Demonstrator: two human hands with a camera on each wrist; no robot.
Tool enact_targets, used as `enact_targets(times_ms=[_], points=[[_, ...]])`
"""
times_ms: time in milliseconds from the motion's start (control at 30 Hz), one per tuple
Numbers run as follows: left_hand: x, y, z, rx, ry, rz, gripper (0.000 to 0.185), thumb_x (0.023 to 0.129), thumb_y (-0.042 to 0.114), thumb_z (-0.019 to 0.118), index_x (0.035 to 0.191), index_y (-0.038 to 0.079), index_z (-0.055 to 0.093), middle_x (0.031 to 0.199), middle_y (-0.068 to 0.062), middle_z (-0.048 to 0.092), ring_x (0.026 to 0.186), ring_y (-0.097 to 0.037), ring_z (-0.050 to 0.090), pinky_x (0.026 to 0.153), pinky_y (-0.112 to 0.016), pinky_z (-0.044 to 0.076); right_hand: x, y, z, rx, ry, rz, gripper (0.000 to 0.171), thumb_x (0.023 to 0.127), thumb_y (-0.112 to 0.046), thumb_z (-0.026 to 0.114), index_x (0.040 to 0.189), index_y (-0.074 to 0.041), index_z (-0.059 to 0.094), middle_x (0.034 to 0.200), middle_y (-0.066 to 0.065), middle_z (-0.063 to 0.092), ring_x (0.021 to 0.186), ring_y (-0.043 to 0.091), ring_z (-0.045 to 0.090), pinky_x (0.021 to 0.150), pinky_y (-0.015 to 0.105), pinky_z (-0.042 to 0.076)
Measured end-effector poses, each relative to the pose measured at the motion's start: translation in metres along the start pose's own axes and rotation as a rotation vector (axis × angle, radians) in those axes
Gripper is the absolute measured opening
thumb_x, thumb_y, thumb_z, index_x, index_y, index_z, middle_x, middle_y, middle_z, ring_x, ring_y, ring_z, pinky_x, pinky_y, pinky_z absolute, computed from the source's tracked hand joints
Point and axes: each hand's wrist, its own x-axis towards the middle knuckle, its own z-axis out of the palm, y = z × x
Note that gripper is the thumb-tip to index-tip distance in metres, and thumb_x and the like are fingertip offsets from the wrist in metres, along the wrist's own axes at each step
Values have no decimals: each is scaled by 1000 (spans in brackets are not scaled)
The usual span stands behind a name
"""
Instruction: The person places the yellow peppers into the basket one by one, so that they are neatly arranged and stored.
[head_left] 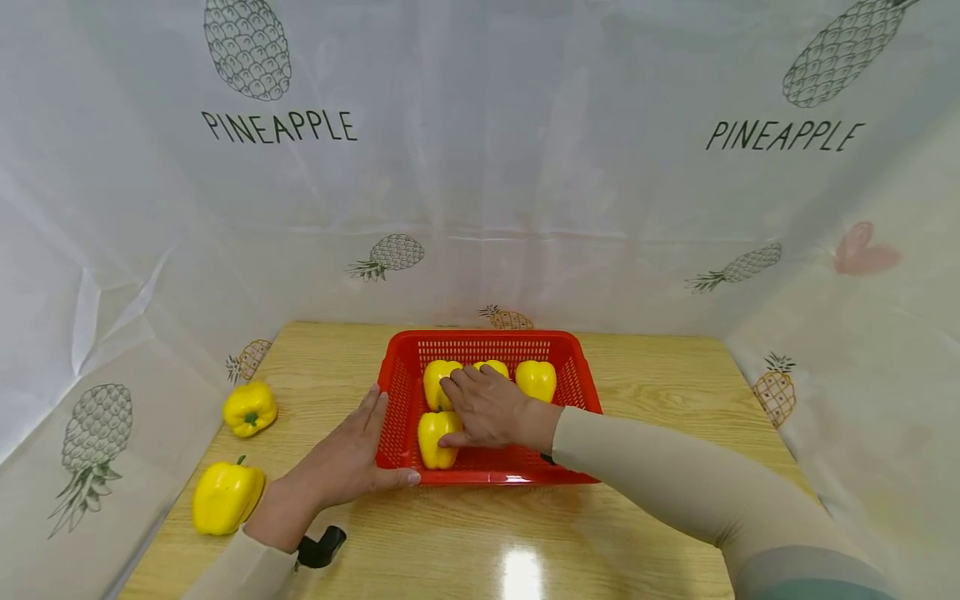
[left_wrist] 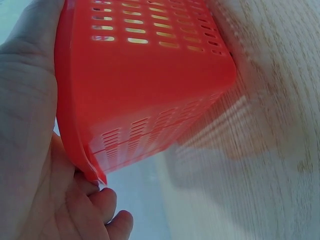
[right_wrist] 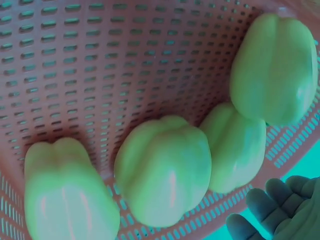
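A red plastic basket (head_left: 487, 477) with slotted walls stands on the table, and several yellow bell peppers lie in it. My left hand (head_left: 348, 458) holds its near left corner, thumb at the front rim and fingers along the left side; the left wrist view shows the rim between thumb and fingers. Over the basket's left half is my right hand (head_left: 487, 408), fingers loosely bent and nothing in them. Its thumb overlaps the front bell pepper (head_left: 435, 440) in the head view. Another bell pepper (head_left: 536, 381) sits at the back right. In the right wrist view, the fingers (right_wrist: 265, 205) look apart from the peppers.
Two more yellow bell peppers, one farther back (head_left: 250, 409) and one nearer (head_left: 227, 497), lie on the wooden table (head_left: 652, 392) left of the basket. White sheeting (head_left: 480, 183) printed with pineapples surrounds the table at the back and sides.
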Motion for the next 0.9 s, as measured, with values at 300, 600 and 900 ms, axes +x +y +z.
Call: enact_targets(times_ms=[300, 600, 900], points=[[-1, 0, 0, -1, 8, -5, 133, 82, 79, 72, 166, -7, 14, 175, -28, 6, 157, -52, 24, 121, -65, 35, -14, 17, -6, 25, -6, 67, 89, 102, -78, 37, 152, -5, 46, 135, 8, 58, 115, 24, 55, 98, 37, 53], [1, -2, 2, 6, 15, 2, 134, 82, 78, 72, 165, -8, 14, 175, -29, 7, 158, -51, 23, 122, -64, 34, -41, 43, -6, 99, -22, 169, 87, 103, -71, 47, 155, -1, 45, 150, 16, 54, 136, 34, 53, 116, 49, 47], [2, -3, 3, -6, 21, 15, 134, 81, 78, 73, 165, -8, 13, 174, -29, 7, 158, -51, 22, 122, -64, 34, -83, 69, 1, 153, 39, 262, 87, 103, -62, 57, 156, 5, 43, 157, 23, 49, 145, 41, 48, 120, 59, 40]])
